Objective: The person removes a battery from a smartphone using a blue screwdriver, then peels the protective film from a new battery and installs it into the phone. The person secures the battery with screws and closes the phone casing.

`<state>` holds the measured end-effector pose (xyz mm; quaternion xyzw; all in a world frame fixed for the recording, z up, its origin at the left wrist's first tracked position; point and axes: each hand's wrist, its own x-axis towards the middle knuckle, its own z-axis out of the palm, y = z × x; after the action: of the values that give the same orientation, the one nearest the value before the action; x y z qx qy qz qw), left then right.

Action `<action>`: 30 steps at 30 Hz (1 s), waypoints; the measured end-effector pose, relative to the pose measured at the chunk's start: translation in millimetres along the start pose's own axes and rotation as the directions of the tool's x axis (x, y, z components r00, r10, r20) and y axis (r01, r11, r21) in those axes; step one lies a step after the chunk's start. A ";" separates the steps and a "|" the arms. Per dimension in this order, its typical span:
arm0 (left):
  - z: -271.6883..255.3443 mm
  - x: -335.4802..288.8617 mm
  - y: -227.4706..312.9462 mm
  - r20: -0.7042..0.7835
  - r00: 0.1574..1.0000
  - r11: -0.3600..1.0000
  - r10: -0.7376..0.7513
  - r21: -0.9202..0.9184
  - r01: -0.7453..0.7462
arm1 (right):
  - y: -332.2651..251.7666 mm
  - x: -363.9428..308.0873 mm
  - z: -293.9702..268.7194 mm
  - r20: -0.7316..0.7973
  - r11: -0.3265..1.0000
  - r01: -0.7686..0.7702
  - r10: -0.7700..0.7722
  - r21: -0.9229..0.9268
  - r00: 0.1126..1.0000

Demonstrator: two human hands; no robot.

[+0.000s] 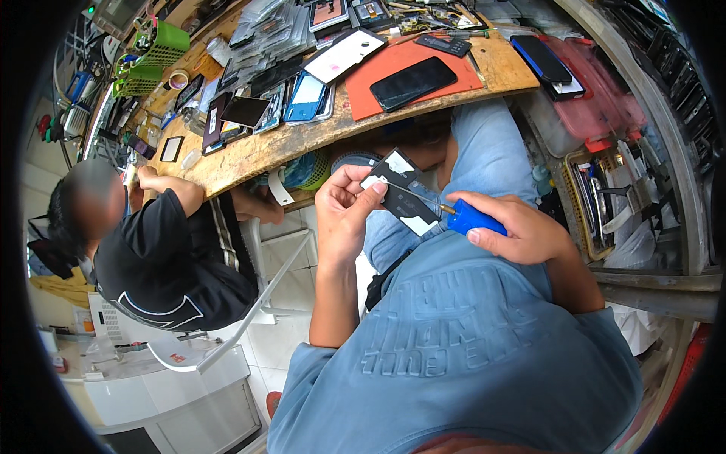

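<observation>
Pinching a flat black phone part over the jeans with the left grip, clasping a blue-handled tool in the right grip. Could skid and gouge the part if pressed too hard.

The left hand covers part of a black panel, the right hand part of a blue handle.

Head view, single: wide fisheye, worn on my head, left one of a side-by-side pair. Facing: down over my blue shirt, upright, unmirrored. Range: close; my left hand and my right hand near mid-frame, workbench beyond along the top, tiled floor at lower left. Straight edges: bent toward the rim.
</observation>
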<state>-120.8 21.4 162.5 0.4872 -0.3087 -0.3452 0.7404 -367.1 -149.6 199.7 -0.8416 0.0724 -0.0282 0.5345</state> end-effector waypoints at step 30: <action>-7.5 2.3 -4.2 0.023 0.999 0.998 -0.026 -0.059 0.027 | 1.4 -0.9 0.7 -0.006 0.998 -0.010 0.010 0.064 1.000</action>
<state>-114.3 22.1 156.4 0.4652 -0.3000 -0.3694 0.7464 -368.0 -149.4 198.1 -0.8235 0.0774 -0.0303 0.5612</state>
